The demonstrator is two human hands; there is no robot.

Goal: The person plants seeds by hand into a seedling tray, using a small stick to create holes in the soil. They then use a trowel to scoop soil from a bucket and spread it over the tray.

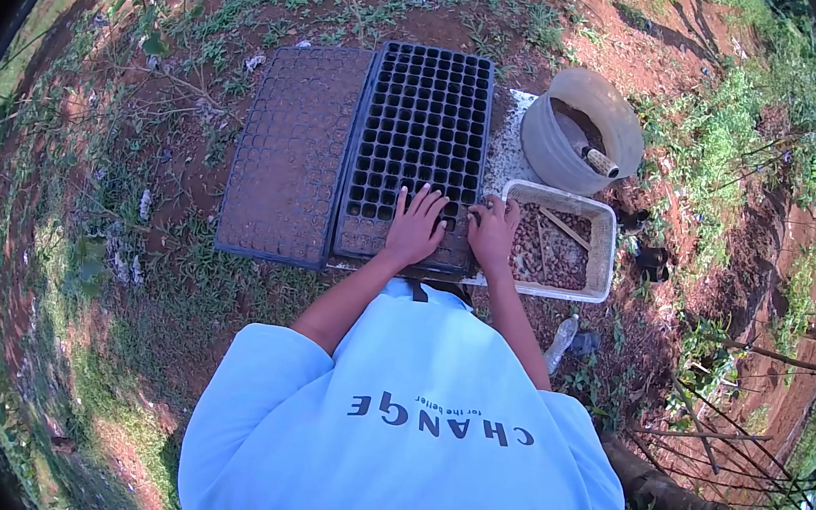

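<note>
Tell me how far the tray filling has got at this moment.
Done: the left seedling tray looks filled with soil across all its cells. In hand: the left hand and right hand press flat on the near rows of the black tray, where a few cells look filled. Left: most of that tray's cells are dark and empty. The white tub beside it holds brown mix.

Left hand (pixel 418 228): palm down, fingers spread, arm stretched forward.
Right hand (pixel 493 230): palm down, fingers curled, just beside the left.
</note>
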